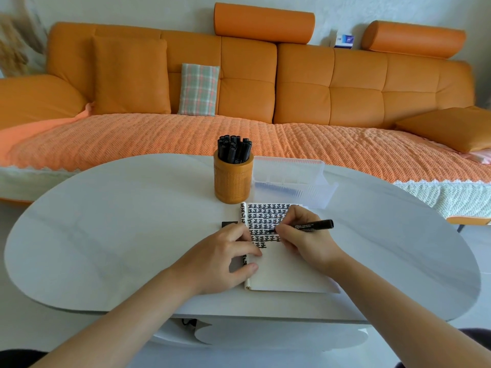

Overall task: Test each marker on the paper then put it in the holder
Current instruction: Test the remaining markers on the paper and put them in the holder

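Note:
A white notepad (287,272) lies on the table, its upper half filled with rows of black marks. My right hand (305,235) grips a black marker (314,225), tip down on the paper among the marks. My left hand (228,256) rests on the pad's left edge; a small dark object, likely the cap, shows by its fingers. An orange round holder (233,181) stands just behind the pad with several black markers (234,150) upright in it.
A clear plastic box (292,179) with a blue-tinted marker inside stands right of the holder. The white oval table (119,221) stretches wide to the left and right. An orange sofa (239,88) with cushions runs behind the table.

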`<state>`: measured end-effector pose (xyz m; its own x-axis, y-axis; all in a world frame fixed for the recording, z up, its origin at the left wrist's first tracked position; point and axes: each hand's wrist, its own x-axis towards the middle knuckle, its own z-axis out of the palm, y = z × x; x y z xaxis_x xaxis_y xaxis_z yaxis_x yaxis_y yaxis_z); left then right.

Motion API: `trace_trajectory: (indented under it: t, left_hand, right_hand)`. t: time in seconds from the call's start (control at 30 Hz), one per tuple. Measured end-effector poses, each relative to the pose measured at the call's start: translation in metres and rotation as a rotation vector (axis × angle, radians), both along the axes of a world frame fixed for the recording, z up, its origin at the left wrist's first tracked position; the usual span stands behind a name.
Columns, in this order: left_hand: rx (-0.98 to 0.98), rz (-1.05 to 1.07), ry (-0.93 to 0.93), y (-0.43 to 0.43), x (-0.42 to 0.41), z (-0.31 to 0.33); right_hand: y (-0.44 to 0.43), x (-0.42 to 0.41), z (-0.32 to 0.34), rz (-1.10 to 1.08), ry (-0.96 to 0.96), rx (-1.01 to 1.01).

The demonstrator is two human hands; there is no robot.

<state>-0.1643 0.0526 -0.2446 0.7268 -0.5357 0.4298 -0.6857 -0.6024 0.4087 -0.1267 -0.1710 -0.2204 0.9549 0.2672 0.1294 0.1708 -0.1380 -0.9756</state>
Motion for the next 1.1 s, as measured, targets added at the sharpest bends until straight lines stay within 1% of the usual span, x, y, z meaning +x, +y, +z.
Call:
trace_trajectory:
  t: [0.07,0.13,0.2,0.27,0.3,0.33,0.37,0.47,0.57,0.6,0.67,0.77,0.83,0.93,1.0,1.1]
  left_hand:
    - [0.005,-0.004,-0.008,0.002,0.001,0.002]
    - [0.001,0.016,-0.033,0.005,0.005,0.005]
    - [-0.008,0.075,-0.094,0.01,0.012,0.01]
    - [-0.003,0.143,-0.147,0.017,0.021,0.012]
    - [0.009,0.174,-0.16,0.021,0.026,0.012]
    - [0.025,0.202,-0.163,0.025,0.03,0.012]
    - [0.041,0.225,-0.157,0.028,0.034,0.011]
    - [0.071,0.269,-0.11,0.032,0.043,0.008]
    - [0.095,0.312,-0.059,0.033,0.05,0.004]
    - [0.105,0.319,-0.044,0.034,0.052,0.003]
    - [0.108,0.323,-0.018,0.034,0.055,0.004]
    - [0.074,0.346,-0.01,0.033,0.059,0.007]
    - [0.036,0.362,-0.003,0.031,0.059,0.011]
    - [-0.008,0.357,-0.021,0.027,0.059,0.014]
    - [-0.02,0.346,-0.034,0.024,0.059,0.015]
    - [-0.031,0.33,-0.039,0.021,0.059,0.017]
  right_hand:
    - [0.0,0.003,0.001,-0.002,-0.015,0.001]
    - [0.002,0.009,0.0,0.002,-0.073,-0.039]
    - [0.001,0.014,0.001,0.001,-0.194,-0.127]
    - [-0.002,0.019,0.004,0.019,-0.34,-0.257]
    - [-0.003,0.022,0.006,0.036,-0.373,-0.306]
    - [-0.004,0.026,0.008,0.051,-0.36,-0.329]
    - [-0.003,0.028,0.012,0.069,-0.309,-0.32]
    - [0.003,0.037,0.016,0.087,-0.128,-0.209]
    - [0.006,0.038,0.021,0.116,-0.021,-0.152]
    - [0.006,0.037,0.024,0.132,-0.007,-0.165]
    - [0.005,0.037,0.026,0.134,-0.077,-0.316]
    - [0.006,0.039,0.027,0.1,-0.324,-0.624]
    - [0.007,0.04,0.026,0.044,-0.403,-0.751]
    - [0.006,0.042,0.024,-0.042,-0.44,-0.788]
    - [0.005,0.043,0.022,-0.052,-0.494,-0.798]
    - [0.005,0.044,0.021,-0.057,-0.521,-0.788]
